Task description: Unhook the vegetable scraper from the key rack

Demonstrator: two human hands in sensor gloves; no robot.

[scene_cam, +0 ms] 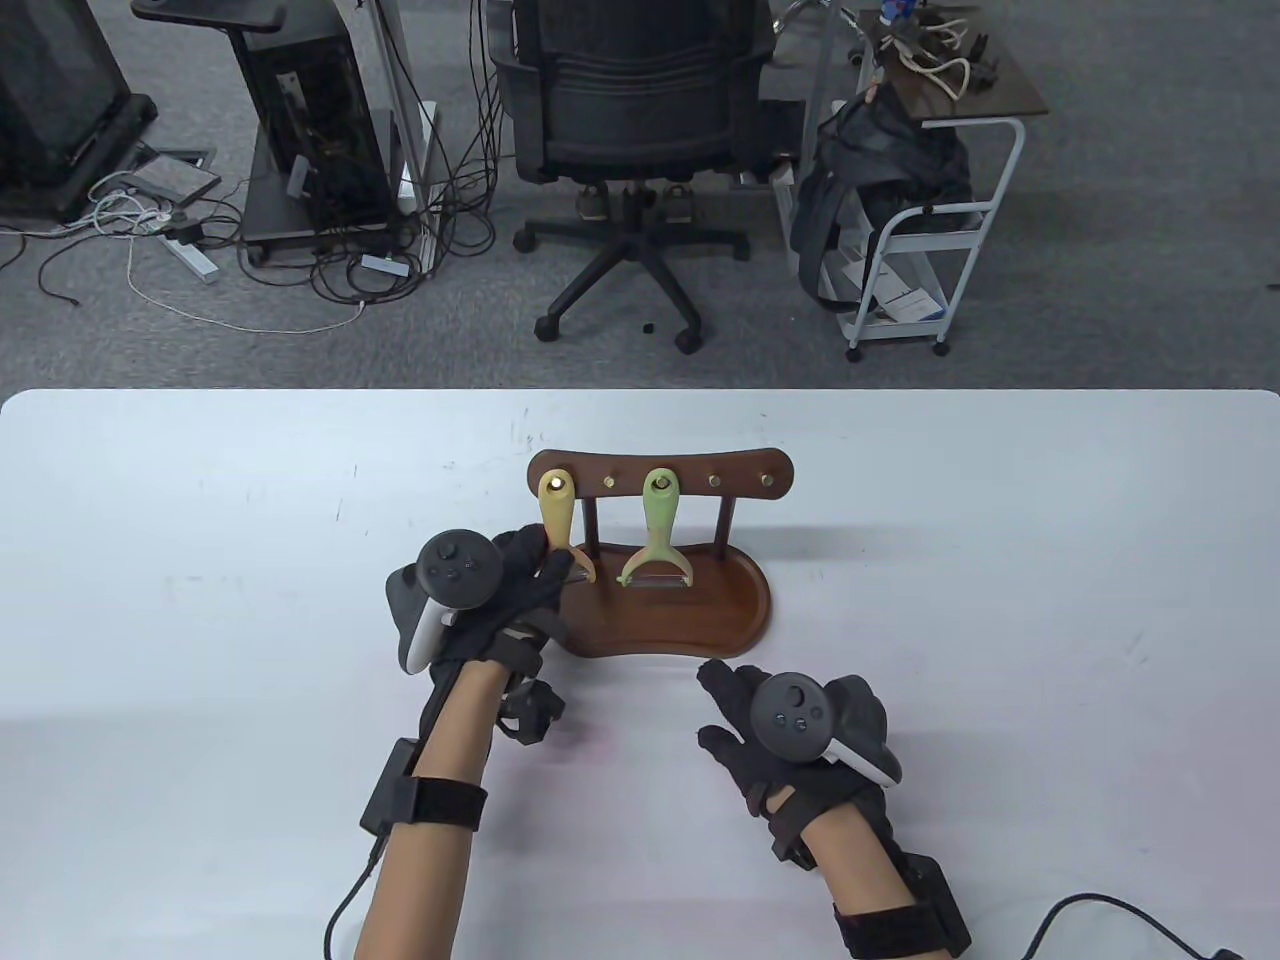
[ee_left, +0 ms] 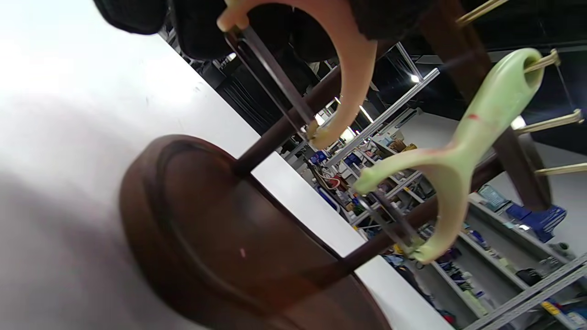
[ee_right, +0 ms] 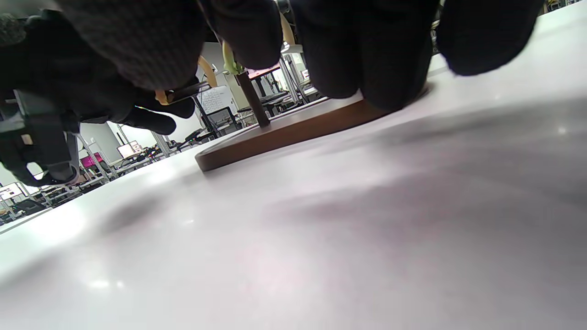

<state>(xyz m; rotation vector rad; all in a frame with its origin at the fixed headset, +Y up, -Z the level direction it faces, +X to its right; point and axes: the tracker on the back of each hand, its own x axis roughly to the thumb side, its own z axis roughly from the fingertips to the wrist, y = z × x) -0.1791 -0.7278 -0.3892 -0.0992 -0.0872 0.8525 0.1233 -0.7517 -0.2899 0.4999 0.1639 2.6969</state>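
A wooden key rack stands on its brown base mid-table. A yellow vegetable scraper hangs on the leftmost hook and a green scraper on the middle hook. My left hand grips the yellow scraper at its neck, just above the blade. In the left wrist view my gloved fingers wrap over the yellow scraper, with the green scraper still on its brass hook. My right hand lies open on the table, fingertips at the base's front edge.
The rack has further bare brass hooks to the right. The white table spreads around the base. Beyond its far edge are an office chair and a cart. A cable lies at the front right.
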